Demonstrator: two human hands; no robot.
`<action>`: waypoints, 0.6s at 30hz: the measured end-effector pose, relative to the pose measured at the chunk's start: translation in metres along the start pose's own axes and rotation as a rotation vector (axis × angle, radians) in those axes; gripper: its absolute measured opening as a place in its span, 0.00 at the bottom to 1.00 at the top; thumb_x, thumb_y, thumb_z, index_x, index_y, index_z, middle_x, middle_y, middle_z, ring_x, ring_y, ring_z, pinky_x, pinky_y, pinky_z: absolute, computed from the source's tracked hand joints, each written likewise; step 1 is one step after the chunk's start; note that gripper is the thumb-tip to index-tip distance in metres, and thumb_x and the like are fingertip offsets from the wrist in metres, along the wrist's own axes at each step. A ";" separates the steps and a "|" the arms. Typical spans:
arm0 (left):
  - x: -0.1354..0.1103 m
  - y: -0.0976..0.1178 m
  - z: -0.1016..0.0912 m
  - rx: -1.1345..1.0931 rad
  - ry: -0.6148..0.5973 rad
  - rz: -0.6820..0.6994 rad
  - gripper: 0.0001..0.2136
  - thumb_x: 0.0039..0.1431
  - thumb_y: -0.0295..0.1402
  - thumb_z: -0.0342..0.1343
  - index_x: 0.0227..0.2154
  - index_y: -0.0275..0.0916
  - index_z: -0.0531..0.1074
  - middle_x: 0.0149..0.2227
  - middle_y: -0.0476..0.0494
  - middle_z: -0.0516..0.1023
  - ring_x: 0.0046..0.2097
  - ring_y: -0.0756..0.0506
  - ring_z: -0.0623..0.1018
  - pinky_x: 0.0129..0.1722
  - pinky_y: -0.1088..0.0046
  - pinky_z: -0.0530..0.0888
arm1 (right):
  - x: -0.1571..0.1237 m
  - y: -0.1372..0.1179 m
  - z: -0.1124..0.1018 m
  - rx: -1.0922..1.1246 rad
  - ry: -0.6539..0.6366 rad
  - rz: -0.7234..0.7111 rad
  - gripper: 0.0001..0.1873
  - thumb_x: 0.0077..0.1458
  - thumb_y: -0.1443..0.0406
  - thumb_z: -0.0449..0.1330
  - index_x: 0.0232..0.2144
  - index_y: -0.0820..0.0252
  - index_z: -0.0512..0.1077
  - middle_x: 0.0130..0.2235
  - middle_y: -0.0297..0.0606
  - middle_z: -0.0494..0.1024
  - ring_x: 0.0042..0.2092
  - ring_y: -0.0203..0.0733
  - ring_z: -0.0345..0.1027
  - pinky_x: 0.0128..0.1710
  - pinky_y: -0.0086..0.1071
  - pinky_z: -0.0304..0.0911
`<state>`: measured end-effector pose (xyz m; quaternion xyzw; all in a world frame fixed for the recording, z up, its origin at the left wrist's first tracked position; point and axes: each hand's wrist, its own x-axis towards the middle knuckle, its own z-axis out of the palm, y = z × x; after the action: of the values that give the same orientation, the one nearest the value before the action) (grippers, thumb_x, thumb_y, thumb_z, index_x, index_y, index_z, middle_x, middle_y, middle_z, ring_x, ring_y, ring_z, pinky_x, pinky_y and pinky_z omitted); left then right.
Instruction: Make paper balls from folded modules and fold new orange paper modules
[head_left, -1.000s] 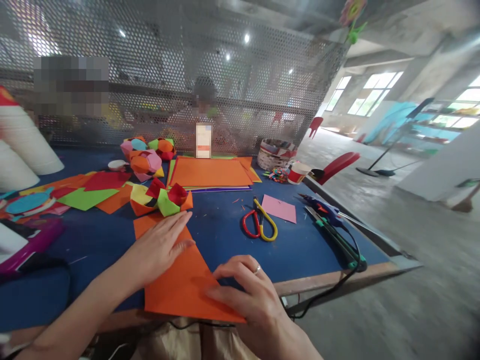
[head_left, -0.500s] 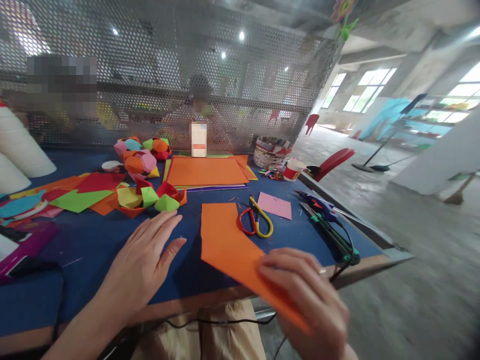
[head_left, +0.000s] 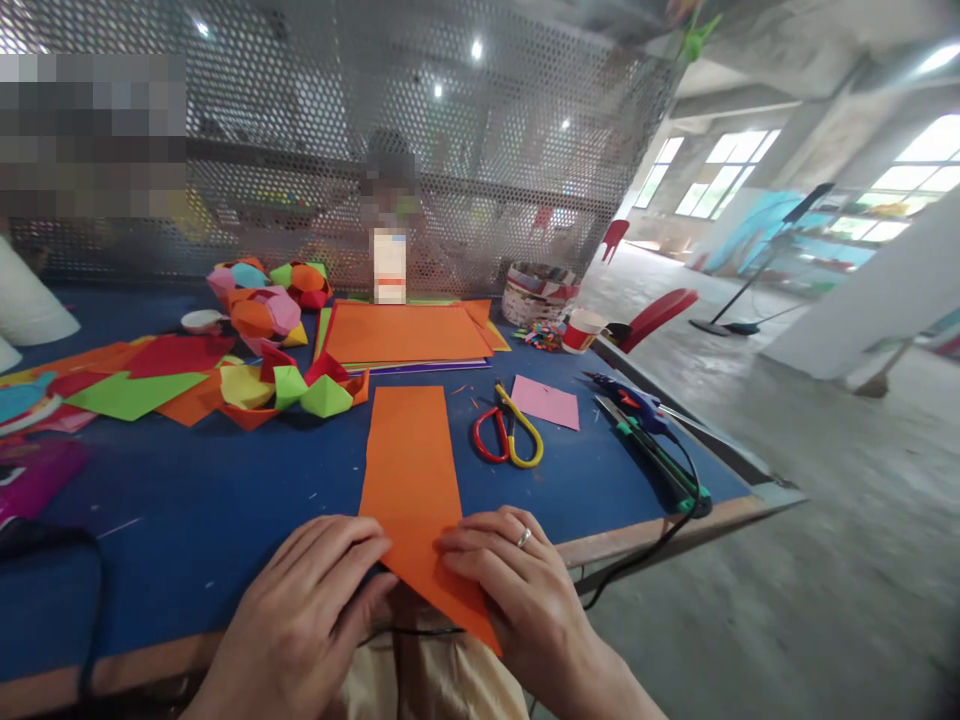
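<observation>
A long strip of orange paper (head_left: 411, 455) lies on the blue table and hangs over its front edge, with a slanted near end. My left hand (head_left: 311, 595) is closed at the strip's left edge, fingertips on top and thumb beneath. Opposite it, my right hand (head_left: 525, 580), with a ring on one finger, grips the right edge near the slanted end; its thumb is hidden under the paper. Scissors (head_left: 510, 430) with one red and one yellow handle lie just right of the strip, beside a small pink paper (head_left: 546, 402).
Behind the strip sits a stack of coloured sheets (head_left: 409, 333). Folded paper pieces (head_left: 326, 394) and loose sheets spread leftward. On the right are a glue gun (head_left: 630, 400), a green-handled cutter (head_left: 660, 460), a paper cup (head_left: 583, 330) and a basket (head_left: 538, 293). A mesh screen (head_left: 480, 130) stands behind.
The orange paper has swung from a bent, raised position to lie straighter before me. My left hand has come down onto its left edge; my right hand has moved left with it.
</observation>
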<state>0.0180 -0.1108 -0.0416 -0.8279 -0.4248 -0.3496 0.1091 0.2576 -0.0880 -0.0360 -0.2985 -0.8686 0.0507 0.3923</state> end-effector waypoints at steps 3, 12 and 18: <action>0.002 0.000 0.002 -0.013 -0.017 -0.052 0.08 0.71 0.32 0.51 0.47 0.39 0.74 0.44 0.44 0.80 0.44 0.46 0.80 0.45 0.68 0.76 | 0.001 0.001 0.000 -0.006 0.003 0.033 0.11 0.65 0.76 0.56 0.42 0.58 0.74 0.45 0.38 0.85 0.48 0.42 0.77 0.50 0.37 0.67; -0.004 -0.006 0.001 0.025 -0.014 0.040 0.08 0.67 0.24 0.54 0.43 0.40 0.74 0.41 0.47 0.79 0.44 0.46 0.79 0.53 0.65 0.72 | 0.001 0.006 0.001 0.005 -0.027 0.076 0.12 0.63 0.73 0.58 0.45 0.57 0.76 0.45 0.38 0.85 0.49 0.43 0.77 0.52 0.39 0.69; -0.014 -0.007 -0.004 0.024 0.016 -0.044 0.07 0.69 0.29 0.53 0.42 0.44 0.75 0.40 0.48 0.80 0.42 0.47 0.80 0.50 0.67 0.74 | 0.000 0.010 0.003 0.030 0.000 0.085 0.15 0.60 0.76 0.59 0.44 0.56 0.76 0.42 0.33 0.86 0.47 0.39 0.76 0.50 0.35 0.68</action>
<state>0.0049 -0.1167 -0.0491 -0.8142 -0.4462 -0.3531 0.1149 0.2603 -0.0795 -0.0409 -0.3292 -0.8542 0.0800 0.3944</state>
